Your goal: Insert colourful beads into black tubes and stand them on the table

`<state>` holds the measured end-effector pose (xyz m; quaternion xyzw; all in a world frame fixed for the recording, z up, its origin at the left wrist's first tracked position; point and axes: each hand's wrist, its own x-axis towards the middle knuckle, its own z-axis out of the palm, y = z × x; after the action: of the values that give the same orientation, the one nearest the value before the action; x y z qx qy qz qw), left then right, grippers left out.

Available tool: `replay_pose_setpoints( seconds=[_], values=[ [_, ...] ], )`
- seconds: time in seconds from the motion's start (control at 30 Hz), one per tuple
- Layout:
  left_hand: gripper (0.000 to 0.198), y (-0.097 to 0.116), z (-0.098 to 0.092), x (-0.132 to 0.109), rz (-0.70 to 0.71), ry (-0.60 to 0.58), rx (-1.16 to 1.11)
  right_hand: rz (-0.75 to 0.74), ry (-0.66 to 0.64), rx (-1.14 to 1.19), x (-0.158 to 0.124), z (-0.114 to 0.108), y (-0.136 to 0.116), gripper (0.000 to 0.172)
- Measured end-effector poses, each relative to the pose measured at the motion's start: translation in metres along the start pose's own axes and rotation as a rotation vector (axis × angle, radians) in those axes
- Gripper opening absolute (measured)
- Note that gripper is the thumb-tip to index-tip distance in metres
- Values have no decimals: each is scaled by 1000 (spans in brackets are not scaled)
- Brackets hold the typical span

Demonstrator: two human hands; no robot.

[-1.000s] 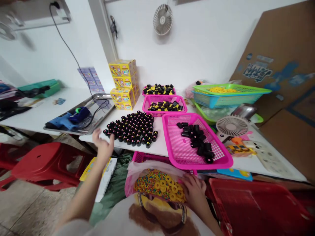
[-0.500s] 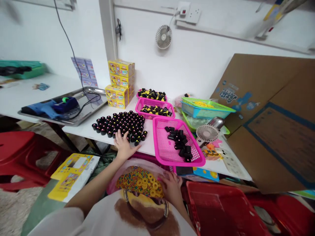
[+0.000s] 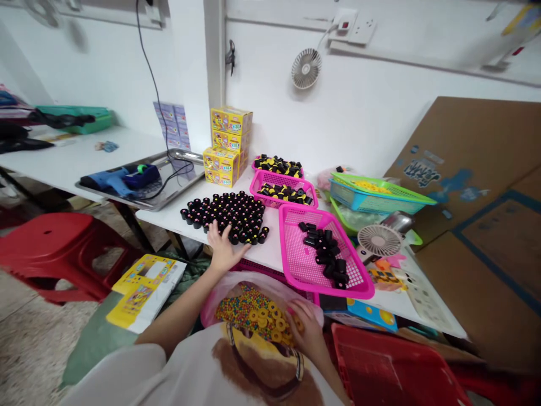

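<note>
My left hand is spread open at the near edge of a dense group of small black cylinders with coloured dots on their tops. Its fingertips reach the nearest ones; I see nothing held. Lower right, my right hand is over the right side of an open plastic bag, thumb and fingers apart at the yellow rings. Small multicoloured beads fill the bag's left part. A pink basket stands right of the cylinders, with more black cylinders lying in it.
Behind are two smaller pink baskets with black and yellow pieces and stacked yellow boxes. A metal tray lies left; a small fan and cardboard stand right. Below are a red stool and red crate.
The whole view has shifted, so most things appear farther right. My left hand stays spread at the cylinders. My right hand stays at the rings, its thumb and fingers now showing more clearly.
</note>
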<state>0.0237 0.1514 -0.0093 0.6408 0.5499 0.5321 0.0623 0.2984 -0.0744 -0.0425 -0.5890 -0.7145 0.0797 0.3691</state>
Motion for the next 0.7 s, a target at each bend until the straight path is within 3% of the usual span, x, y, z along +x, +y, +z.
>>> replay_pose_setpoints(
  seconds=[0.13,0.2,0.27,0.33,0.47,0.57,0.7],
  values=[
    [79,-49,-40,34,-287,253,-133,73,-119,288,45,24,-35,41],
    [66,-73,-55,66,-380,311,-117,142,-43,418,84,48,-51,51],
    [57,-91,-62,97,-452,343,-106,276,135,459,133,73,-59,67],
    [52,-101,-61,122,-502,350,-96,526,289,421,184,95,-61,74],
    [43,-107,-48,142,-542,299,-80,695,378,409,257,128,-58,86],
    [42,-109,-38,140,-527,257,-58,759,397,403,279,148,-58,89],
    [43,-112,-30,135,-485,240,7,782,419,381,285,167,-57,90]
  ],
)
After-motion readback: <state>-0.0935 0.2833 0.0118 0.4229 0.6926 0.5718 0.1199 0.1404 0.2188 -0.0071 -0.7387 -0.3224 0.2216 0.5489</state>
